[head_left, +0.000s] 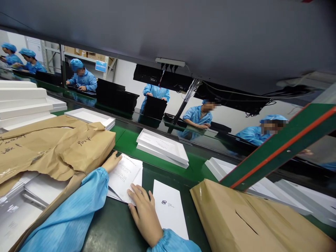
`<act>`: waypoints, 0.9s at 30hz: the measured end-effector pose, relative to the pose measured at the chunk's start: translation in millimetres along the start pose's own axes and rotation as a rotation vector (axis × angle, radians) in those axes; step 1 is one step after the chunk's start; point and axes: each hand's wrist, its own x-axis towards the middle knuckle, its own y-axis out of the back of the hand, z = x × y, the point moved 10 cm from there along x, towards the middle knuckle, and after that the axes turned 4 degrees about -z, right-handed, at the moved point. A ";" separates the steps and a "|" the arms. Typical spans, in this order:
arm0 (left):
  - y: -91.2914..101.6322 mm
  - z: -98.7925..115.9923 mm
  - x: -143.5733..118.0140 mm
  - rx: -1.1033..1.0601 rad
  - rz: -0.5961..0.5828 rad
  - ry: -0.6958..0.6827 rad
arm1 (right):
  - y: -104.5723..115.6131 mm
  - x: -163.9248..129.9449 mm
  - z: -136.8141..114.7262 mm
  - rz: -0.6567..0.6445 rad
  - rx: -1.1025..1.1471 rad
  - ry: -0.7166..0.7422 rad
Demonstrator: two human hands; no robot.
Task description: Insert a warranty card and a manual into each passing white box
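Observation:
A small pile of white printed booklets [123,176] lies on the dark green worktop, the top one turned slightly askew. My left hand [112,162] is at its upper left edge, fingers bent over the margin and partly hidden. At the lower right corner of the pile, my right hand [145,211] rests with fingers spread, their tips touching the paper. Just right of that hand lies a white sheet or booklet with a black logo [170,206]. A torn brown paper package [86,147] with handwriting stands left of my left hand, white printed items showing inside.
Shallow white box trays [162,147] sit on the green belt ahead; more trays [22,101] are stacked at left. A brown paper package [236,217] stands at right, beneath a slanted green post [278,150]. Co-workers in blue [82,78] sit or stand across the line.

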 end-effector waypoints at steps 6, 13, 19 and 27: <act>-15.5 48.4 -25.3 0.059 -0.272 -0.123 | 1.6 -1.5 -6.8 0.007 -0.017 0.025; -9.3 58.2 -27.9 -0.327 -0.174 -0.117 | 65.2 -13.3 53.0 0.169 -0.218 -0.232; -33.7 32.0 -24.0 -0.527 -0.056 -0.085 | 64.0 -71.9 111.4 -0.014 -0.306 -0.697; -34.9 30.3 -26.4 -0.433 0.018 -0.172 | 47.5 -74.9 115.5 -0.010 -0.248 -0.704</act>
